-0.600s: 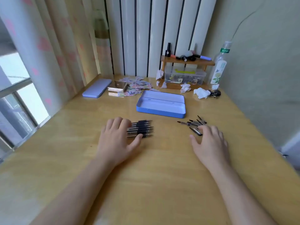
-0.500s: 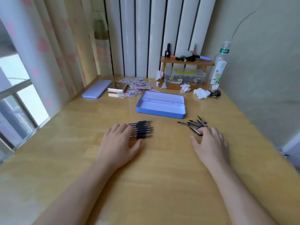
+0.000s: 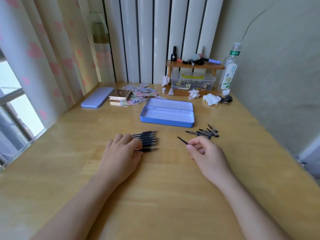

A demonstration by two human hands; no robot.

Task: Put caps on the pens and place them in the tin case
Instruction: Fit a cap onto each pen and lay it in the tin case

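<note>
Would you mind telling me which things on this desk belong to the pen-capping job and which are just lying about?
Part of the job:
- row of uncapped pens under the left hand
- cap pinched in the right hand
- loose caps
- open blue tin case, nothing in it

Just lying about:
- closed lilac case
- stickers
- crumpled tissues
- bottle
- wooden shelf
- clear plastic box

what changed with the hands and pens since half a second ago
The right hand has pinched one pen cap out of the cap pile and drawn it left, toward the pens. The left hand still rests on the pen row; the open tin case is still empty.
</note>
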